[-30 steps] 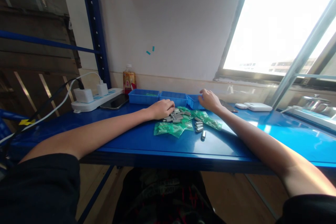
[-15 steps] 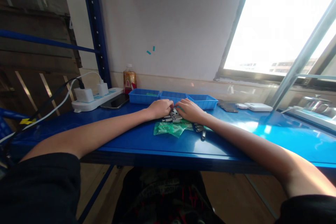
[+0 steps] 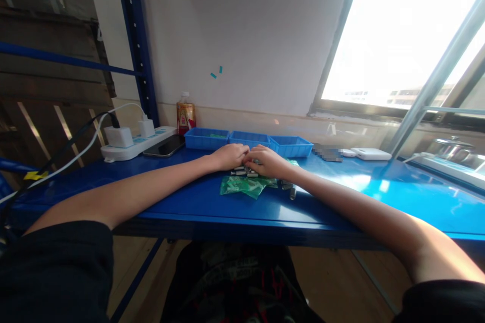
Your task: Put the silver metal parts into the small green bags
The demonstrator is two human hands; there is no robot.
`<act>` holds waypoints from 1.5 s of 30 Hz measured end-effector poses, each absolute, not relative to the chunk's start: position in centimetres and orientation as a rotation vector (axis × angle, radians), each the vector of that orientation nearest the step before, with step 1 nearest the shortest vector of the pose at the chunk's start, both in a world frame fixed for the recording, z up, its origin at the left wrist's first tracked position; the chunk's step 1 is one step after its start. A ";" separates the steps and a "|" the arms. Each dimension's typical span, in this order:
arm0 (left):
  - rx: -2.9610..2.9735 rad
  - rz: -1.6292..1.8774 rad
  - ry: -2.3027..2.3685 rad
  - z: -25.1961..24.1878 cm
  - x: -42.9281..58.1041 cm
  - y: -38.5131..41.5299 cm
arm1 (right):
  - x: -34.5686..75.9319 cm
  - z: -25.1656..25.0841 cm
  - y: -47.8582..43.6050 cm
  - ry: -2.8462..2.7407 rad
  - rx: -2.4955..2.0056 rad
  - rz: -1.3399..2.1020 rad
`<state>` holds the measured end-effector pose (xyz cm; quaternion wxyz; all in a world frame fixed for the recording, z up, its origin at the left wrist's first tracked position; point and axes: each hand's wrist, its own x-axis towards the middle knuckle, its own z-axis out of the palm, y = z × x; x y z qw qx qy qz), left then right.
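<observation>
My left hand (image 3: 232, 156) and my right hand (image 3: 264, 160) meet over a small pile of silvery metal cylinders (image 3: 252, 173) on the blue table. Both hands have curled fingers, close together at the tips; whatever lies between them is hidden. Just in front of the pile lies a green plastic bag (image 3: 242, 186) with pale small pieces showing through it. A few more metal cylinders (image 3: 292, 193) rest beneath and beside my right wrist. Behind my hands stand three blue trays in a row: a left tray (image 3: 197, 140), a middle tray (image 3: 242, 137) and a right tray (image 3: 295, 148).
At the left are a white power strip (image 3: 113, 153) with plugged-in chargers and a dark phone (image 3: 164, 146). A bottle with a red and gold label (image 3: 186, 116) stands by the wall. White flat boxes (image 3: 371, 154) lie right of the trays. A metal pot (image 3: 452, 149) sits far right.
My right hand has shifted slightly left, closer to my left hand and over more of the pile. My left hand has stayed nearly in place.
</observation>
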<state>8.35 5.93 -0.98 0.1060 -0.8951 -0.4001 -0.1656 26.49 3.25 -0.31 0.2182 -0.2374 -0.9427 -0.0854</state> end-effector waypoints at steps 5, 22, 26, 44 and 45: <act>-2.645 -0.508 -1.167 -1.2 8.2 6.3 | 26.5 -0.4 3.6 -2.612 -0.725 -0.258; -2.637 -0.544 -1.105 -1.3 8.3 6.1 | 27.4 0.0 3.8 -2.497 -0.780 -0.467; -2.646 -0.622 -1.033 -1.0 8.5 5.2 | 28.2 -0.3 5.0 -2.320 -0.843 -0.376; -2.511 -0.795 -0.981 -1.3 8.5 4.8 | 28.1 -0.9 5.4 -2.312 -0.810 -0.293; -2.506 -0.793 -0.987 -1.3 8.5 4.8 | 28.1 -0.9 5.3 -2.322 -0.816 -0.315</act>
